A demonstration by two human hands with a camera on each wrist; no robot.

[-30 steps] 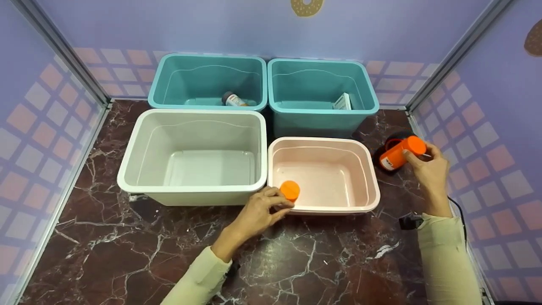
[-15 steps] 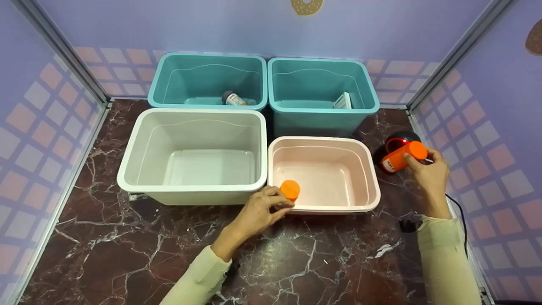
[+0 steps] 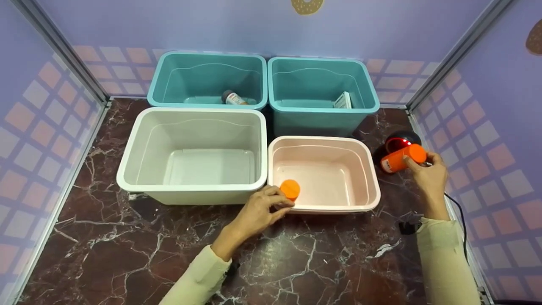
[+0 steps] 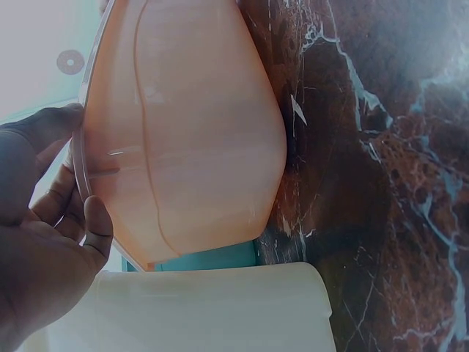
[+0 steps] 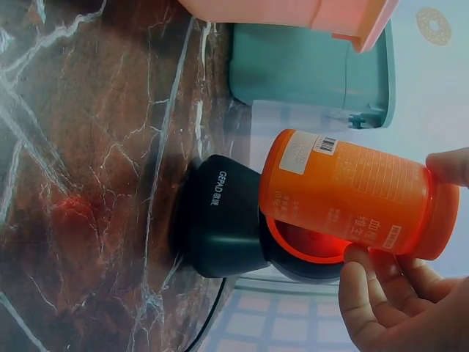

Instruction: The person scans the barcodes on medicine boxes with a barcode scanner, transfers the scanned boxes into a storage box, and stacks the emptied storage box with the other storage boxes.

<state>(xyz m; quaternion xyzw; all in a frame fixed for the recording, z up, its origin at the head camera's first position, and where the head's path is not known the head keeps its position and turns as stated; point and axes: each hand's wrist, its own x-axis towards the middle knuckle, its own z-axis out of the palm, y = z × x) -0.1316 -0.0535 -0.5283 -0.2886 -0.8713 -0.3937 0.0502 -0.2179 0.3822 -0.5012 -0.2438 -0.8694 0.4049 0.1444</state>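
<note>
Orange plastic bottle hung tilted, its lidded end gripped by the right hand, before the black rounded device glowing red | left hand touched the pale-pink plastic bin beside a round orange cap, grip unclear | two teal plastic bins stood behind

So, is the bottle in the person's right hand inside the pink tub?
No, the right hand holds the orange bottle outside the pink tub, close to the black scanner.
</note>
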